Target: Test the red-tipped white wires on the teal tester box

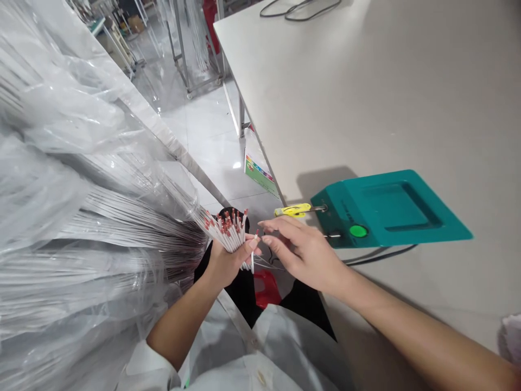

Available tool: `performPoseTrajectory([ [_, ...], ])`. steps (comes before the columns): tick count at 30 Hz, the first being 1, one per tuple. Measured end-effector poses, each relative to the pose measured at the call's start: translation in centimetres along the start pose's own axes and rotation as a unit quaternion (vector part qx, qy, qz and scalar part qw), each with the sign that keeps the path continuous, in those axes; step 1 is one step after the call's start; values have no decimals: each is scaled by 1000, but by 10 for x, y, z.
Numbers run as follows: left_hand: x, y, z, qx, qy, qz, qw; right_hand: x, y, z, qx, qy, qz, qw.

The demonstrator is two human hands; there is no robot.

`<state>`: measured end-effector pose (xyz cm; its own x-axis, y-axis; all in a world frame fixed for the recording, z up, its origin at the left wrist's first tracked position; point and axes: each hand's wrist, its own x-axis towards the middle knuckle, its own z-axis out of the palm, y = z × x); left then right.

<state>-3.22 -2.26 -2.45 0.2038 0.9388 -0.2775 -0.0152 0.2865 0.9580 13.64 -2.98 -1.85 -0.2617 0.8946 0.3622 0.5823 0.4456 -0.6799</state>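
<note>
A bundle of white wires with reddish ends [230, 231] is gripped in my left hand [226, 260], the ends pointing up and fanned out. One wire end stands apart by my left thumb. My right hand [307, 252] hovers just right of the bundle, its thumb and forefinger parted with nothing visible between them. Beyond my right fingers, on the table edge, sits a teal device [391, 209] with a round green button [359, 231]. From its left side sticks out a yellow clip [293, 210], close above my right fingertips.
Plastic-wrapped bundles of long white wires [134, 222] fill the left side, beside a slanting rail [175, 146]. The pale table [386, 98] spans the right, with a black cable [301, 10] at its far edge. Below are a printed box [260, 171] and a red object [266, 288].
</note>
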Motion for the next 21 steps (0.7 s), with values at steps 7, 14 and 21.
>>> performPoseTrajectory([
  [7, 0, 13, 2, 61, -59, -16, 996, -1, -3, 0, -78, -1, -111, 991],
  [14, -3, 2, 11, 96, 5, -17, 995, 4, -11, -9, -109, -108, 29, 988],
  [21, 0, 0, 10, 64, 15, -44, 997, 11, -8, -11, 178, -252, 268, 913],
])
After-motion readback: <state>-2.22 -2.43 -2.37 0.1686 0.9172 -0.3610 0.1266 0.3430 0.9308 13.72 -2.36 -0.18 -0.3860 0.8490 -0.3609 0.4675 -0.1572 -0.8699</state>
